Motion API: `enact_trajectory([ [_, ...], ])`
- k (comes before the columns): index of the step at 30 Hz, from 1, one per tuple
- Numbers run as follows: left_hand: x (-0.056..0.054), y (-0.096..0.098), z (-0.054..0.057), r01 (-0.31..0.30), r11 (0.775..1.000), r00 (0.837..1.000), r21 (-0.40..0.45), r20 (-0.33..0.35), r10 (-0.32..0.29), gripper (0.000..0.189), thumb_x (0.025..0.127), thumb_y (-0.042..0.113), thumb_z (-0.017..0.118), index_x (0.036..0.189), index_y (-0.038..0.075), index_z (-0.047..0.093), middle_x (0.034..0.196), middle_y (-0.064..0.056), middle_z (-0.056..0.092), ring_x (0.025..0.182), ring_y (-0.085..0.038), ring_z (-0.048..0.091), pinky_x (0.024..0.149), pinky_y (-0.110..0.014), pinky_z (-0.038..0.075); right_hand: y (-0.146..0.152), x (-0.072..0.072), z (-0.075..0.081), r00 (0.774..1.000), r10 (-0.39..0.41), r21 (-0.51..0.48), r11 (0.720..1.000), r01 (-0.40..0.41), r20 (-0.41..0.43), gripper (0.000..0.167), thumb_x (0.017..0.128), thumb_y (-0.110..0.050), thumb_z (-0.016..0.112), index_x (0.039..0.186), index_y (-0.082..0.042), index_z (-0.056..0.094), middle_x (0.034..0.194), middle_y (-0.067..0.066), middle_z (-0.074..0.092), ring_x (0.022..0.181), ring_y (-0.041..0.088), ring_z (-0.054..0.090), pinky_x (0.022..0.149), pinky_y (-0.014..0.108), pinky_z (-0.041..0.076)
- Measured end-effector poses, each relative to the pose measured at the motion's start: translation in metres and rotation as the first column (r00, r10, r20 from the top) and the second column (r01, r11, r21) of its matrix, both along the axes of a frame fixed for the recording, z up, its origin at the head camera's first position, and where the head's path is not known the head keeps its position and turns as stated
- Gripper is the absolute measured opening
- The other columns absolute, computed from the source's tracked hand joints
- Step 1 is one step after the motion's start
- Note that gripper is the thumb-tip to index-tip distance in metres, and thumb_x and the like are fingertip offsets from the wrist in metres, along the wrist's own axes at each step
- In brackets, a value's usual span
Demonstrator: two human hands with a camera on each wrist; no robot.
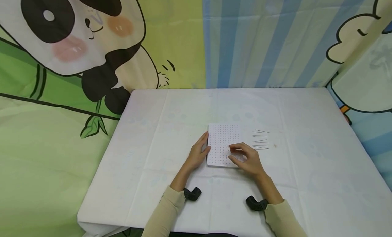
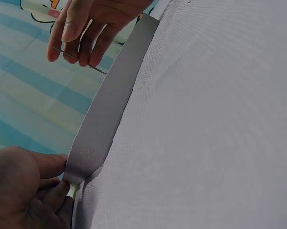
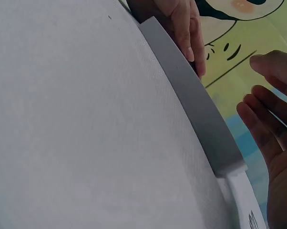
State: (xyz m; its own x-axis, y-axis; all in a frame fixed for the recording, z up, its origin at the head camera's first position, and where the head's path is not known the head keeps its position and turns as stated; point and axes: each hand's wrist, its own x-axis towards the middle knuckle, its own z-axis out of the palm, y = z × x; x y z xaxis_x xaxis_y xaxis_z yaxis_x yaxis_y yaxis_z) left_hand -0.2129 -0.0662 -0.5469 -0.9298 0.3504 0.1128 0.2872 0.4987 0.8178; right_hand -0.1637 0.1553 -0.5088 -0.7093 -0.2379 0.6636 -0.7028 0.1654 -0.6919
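Observation:
A white pegboard (image 1: pixel 223 141) with rows of small holes lies on the table. One thin metal pin (image 3: pixel 230 69) stands upright out of it. My left hand (image 1: pixel 197 155) rests along the board's left side, fingers extended, with the thumb at the edge. Over the lower right part of the board is my right hand (image 1: pixel 246 158), its thumb and fingers spread apart. In the right wrist view the thumb tip is close to the pin's upper end, and in the left wrist view the pin (image 2: pixel 81 62) overlaps the right fingers.
To the right of the board lie several thin metal pins (image 1: pixel 260 140) in a loose column. A white cloth (image 1: pixel 171 128) covers the table. Behind it hangs a printed curtain (image 1: pixel 174 36) with a panda and blue stripes. Each wrist wears a black camera mount (image 1: pixel 256 203).

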Motion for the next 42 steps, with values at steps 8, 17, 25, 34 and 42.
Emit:
enact_trajectory([
  [8,-0.001,0.000,-0.002,-0.001,1.000,1.000,-0.004,0.003,0.001,0.058,0.094,0.012,0.051,0.145,0.004,0.024,0.151,-0.007,0.021,0.138,-0.016,0.017,0.112,-0.030,0.015,0.045,-0.006,-0.012,0.982,-0.188,0.064,0.980,0.186,0.031,0.032,0.065,0.018,0.072,0.094,0.006,0.067,0.091,0.016,0.065,0.086,0.022,0.064,0.080,0.018,0.051],
  [17,0.000,0.000,-0.002,-0.003,1.000,1.000,0.004,0.004,0.003,0.058,0.094,0.011,0.052,0.145,0.005,0.024,0.151,-0.007,0.022,0.137,-0.016,0.018,0.112,-0.031,0.016,0.092,-0.009,-0.030,0.913,-0.406,0.197,0.899,0.391,0.042,0.026,0.069,0.003,0.077,0.092,-0.009,0.072,0.089,0.002,0.068,0.089,0.006,0.059,0.085,0.012,0.042],
  [25,0.000,0.000,-0.002,-0.003,1.000,1.000,0.005,-0.003,0.003,0.058,0.094,0.012,0.052,0.145,0.005,0.025,0.151,-0.007,0.022,0.138,-0.016,0.018,0.112,-0.031,0.016,0.100,-0.012,-0.040,0.887,-0.453,0.275,0.867,0.415,0.090,0.018,0.071,-0.004,0.078,0.085,-0.014,0.074,0.086,-0.001,0.068,0.085,0.007,0.051,0.077,0.012,0.039],
  [34,0.000,0.000,-0.001,0.004,1.000,1.000,0.021,0.001,-0.004,0.058,0.094,0.012,0.052,0.145,0.004,0.025,0.151,-0.008,0.022,0.138,-0.017,0.018,0.112,-0.032,0.016,0.103,-0.016,-0.046,0.862,-0.500,0.362,0.821,0.441,0.086,0.014,0.070,-0.006,0.079,0.081,-0.015,0.074,0.085,-0.001,0.068,0.080,0.007,0.046,0.065,0.022,0.038],
  [42,0.000,0.000,-0.001,0.000,1.000,1.000,0.009,0.004,0.000,0.058,0.094,0.012,0.052,0.145,0.005,0.025,0.151,-0.007,0.022,0.138,-0.017,0.018,0.112,-0.031,0.016,0.104,-0.018,-0.048,0.861,-0.507,0.395,0.799,0.454,0.035,0.013,0.068,-0.004,0.079,0.077,-0.011,0.074,0.081,0.000,0.066,0.080,0.013,0.048,0.068,0.022,0.039],
])
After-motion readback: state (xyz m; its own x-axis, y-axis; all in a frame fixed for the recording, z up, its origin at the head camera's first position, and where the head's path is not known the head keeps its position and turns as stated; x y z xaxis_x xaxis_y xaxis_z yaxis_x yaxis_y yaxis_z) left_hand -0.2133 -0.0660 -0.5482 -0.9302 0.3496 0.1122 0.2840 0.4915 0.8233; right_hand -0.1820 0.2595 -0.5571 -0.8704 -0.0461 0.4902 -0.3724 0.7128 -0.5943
